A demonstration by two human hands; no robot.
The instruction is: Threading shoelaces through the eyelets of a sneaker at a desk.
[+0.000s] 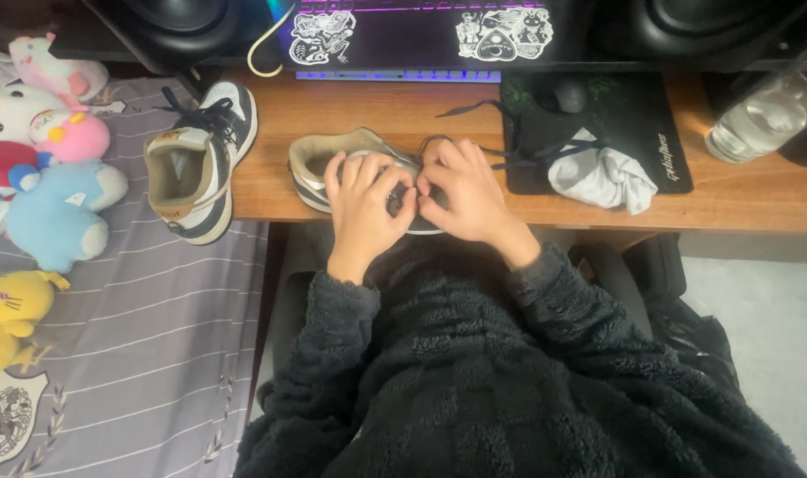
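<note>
The sneaker point(333, 159) lies on the bench point(403, 115) close to its near edge, directly under both hands, so it sits straight ahead of the person with its long axis running left to right along that edge; the open heel end points toward the bench's left side and the toe end is hidden beneath the fingers. The left hand point(365, 205) lies over the middle of the sneaker and the right hand point(464, 190) over the lace area toward the toe, and neither is clearly nearer, since both touch it. Both hands are curled, their fingertips meeting and pinching at something dark between them, most likely the lace, though what exactly is gripped cannot be made out. The sneaker is grey and white with a tan padded lining and a pale sole. A second sneaker point(195, 159) of the same kind overhangs the bench's left edge, heel toward the person, its dark lace loose. A loose dark lace point(510, 133) trails to the right across the mouse mat point(651, 115), beside a crumpled white cloth point(603, 173)
</note>
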